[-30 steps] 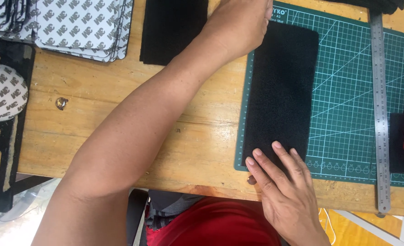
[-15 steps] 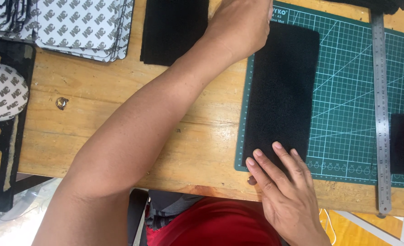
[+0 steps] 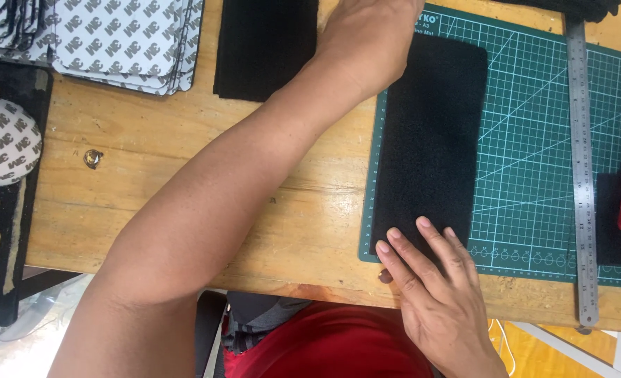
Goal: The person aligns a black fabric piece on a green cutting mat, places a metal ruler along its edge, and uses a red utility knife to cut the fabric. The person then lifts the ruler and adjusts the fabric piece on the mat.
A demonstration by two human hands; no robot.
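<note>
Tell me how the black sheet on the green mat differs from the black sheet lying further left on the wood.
The black sheet on the cutting mat is pressed by both hands: left hand, right hand. The black sheet on the bare wood lies untouched, cut off by the picture's top edge. Both are dark and matte.

left hand (image 3: pixel 370 38) edged slightly leftward (barely), black sheet's (image 3: pixel 429 140) top corner uncovered

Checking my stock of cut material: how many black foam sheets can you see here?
3: one on the green cutting mat under both hands, one beyond the forearm, one partly cropped top right. More may be hidden.
</note>
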